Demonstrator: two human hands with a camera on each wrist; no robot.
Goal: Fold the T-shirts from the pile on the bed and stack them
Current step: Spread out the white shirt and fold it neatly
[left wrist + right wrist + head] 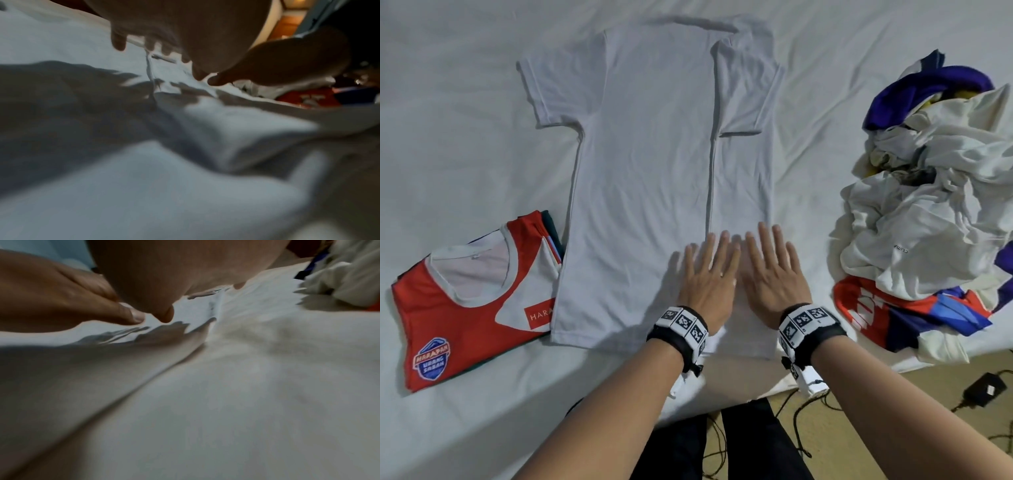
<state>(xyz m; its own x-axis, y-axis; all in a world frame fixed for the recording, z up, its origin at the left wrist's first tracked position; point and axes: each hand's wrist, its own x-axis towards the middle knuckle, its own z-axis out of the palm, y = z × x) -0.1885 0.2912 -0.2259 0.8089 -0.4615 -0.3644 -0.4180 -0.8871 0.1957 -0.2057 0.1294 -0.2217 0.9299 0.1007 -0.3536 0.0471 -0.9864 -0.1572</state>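
A white-sheeted bed (465,102) seen from above. At the left lies a folded red and white jersey (472,298). In the middle a white T-shirt (647,154) is spread flat, its right side and sleeve folded inward. Near its lower hem the left hand (707,277) and right hand (774,274) rest side by side, palms down, fingers straight; neither grip holds anything. At the right sits a crumpled pile of unfolded shirts (935,205), white, purple and red.
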